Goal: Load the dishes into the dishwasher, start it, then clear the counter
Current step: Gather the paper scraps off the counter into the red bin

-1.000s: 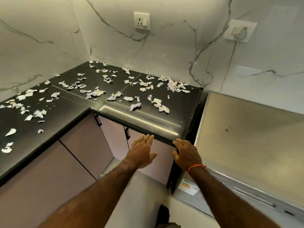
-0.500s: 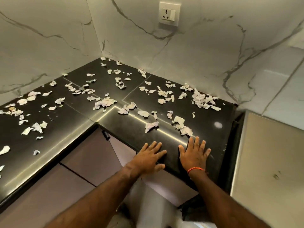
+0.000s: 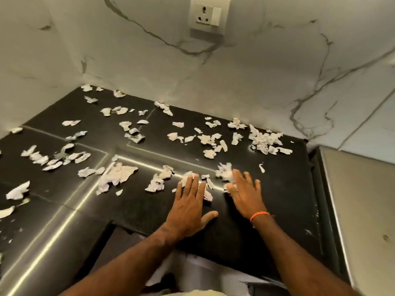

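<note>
Black L-shaped counter [image 3: 132,212] under marble walls, littered with torn paper scraps [image 3: 116,175]. Left hand [image 3: 188,207] and right hand [image 3: 245,194] lie flat, fingers spread, touching scraps. No readable writing.

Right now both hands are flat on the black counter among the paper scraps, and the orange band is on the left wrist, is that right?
Not quite. In the head view the orange band is on the right wrist. The rest holds: the left hand and right hand lie flat on the black counter among the paper scraps.
</note>
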{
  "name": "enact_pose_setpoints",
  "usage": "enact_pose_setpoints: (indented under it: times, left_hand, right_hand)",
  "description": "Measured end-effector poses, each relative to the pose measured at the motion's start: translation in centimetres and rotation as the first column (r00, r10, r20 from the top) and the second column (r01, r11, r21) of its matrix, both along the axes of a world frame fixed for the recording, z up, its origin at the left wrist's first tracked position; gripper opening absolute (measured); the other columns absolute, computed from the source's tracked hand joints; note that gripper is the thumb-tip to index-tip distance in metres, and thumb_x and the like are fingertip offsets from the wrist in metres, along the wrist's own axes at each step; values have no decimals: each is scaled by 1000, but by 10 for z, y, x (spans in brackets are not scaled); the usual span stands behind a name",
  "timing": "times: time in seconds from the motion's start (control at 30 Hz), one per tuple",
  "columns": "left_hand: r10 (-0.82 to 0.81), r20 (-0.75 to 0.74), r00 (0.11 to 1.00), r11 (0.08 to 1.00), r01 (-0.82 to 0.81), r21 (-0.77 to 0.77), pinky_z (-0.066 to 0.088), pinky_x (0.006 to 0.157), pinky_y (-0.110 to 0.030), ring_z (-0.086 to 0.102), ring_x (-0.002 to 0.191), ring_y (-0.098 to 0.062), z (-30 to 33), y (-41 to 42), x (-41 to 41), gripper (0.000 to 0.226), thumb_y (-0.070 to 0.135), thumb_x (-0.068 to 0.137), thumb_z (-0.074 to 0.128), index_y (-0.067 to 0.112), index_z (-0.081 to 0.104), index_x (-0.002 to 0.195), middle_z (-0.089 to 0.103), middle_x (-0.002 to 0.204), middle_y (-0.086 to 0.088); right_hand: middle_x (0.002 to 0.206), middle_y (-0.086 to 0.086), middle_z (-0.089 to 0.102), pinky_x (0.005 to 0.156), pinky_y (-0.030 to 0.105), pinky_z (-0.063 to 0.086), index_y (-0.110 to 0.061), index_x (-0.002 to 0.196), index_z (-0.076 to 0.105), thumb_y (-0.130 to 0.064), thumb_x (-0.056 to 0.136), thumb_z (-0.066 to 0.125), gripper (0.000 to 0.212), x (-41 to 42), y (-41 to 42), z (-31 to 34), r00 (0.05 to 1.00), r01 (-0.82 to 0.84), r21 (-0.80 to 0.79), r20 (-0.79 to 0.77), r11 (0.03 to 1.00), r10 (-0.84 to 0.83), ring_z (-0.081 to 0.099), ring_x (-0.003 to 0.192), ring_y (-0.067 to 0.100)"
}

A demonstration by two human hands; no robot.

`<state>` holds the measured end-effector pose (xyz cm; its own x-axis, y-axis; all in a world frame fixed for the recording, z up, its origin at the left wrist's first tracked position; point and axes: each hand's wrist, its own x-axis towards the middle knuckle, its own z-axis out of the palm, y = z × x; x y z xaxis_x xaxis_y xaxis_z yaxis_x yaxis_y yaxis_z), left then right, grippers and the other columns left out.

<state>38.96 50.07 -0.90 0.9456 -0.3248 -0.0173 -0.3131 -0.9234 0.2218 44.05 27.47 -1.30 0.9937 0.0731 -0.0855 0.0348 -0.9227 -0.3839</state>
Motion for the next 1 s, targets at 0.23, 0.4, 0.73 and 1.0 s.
enact_pose_setpoints:
  times: [0.23,0.4,0.73,1.0]
  left_hand:
    - [-258,66,964,966,257,27,1,124,-61,-18,155,-34,-12,-39,47,95,75,92,32,15,11,162,-10,169,-18]
    - [-281,70,957,955,272,121,6,122,-63,1,156,-37,-12,-66,77,75,60,100,26,13,35,157,15,167,-22]
    - [-85,58,995,996,84,26,4,121,-64,-4,156,-39,7,-113,123,73,55,101,37,11,26,159,6,168,-22]
    - [-155,51,987,987,153,39,8,123,-61,-6,156,-37,-11,-166,169,102,77,91,38,10,9,162,-4,169,-20]
  right_hand:
    - [168,-5,8,122,59,0,-27,158,23,-48,104,33,58,-9,-21,6,976,206,-138,-49,969,-214,-1,155,25]
    - [167,-2,17,122,57,13,-26,157,28,-49,100,29,61,9,-61,6,994,111,-137,11,984,-110,8,154,21]
    - [162,2,31,118,58,22,-25,150,41,-40,102,33,51,105,-74,-4,982,31,-102,191,994,-11,22,151,27]
    - [141,12,52,109,55,31,-13,137,50,-48,101,28,55,188,-128,-15,948,232,-14,229,973,-222,42,133,38]
